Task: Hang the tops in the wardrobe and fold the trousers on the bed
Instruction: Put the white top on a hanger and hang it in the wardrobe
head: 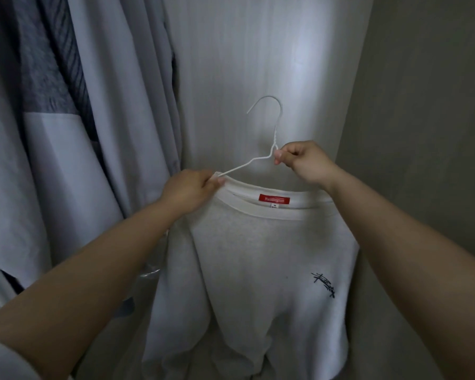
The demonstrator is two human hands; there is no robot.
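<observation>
Left hand [192,187] is pinching the white top's [258,270] collar, right hand [302,160] gripping the wire hanger [272,133]; hanging clothes [66,133] are crowding just left.

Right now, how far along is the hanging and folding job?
Done: several grey and white garments already hang at the left of the wardrobe. In hand: a white sweatshirt with a red neck label is partly on a thin white wire hanger; the left hand pinches its collar, the right hand holds the hanger below the hook. Left: hooking it up. No trousers or bed are in view.
</observation>
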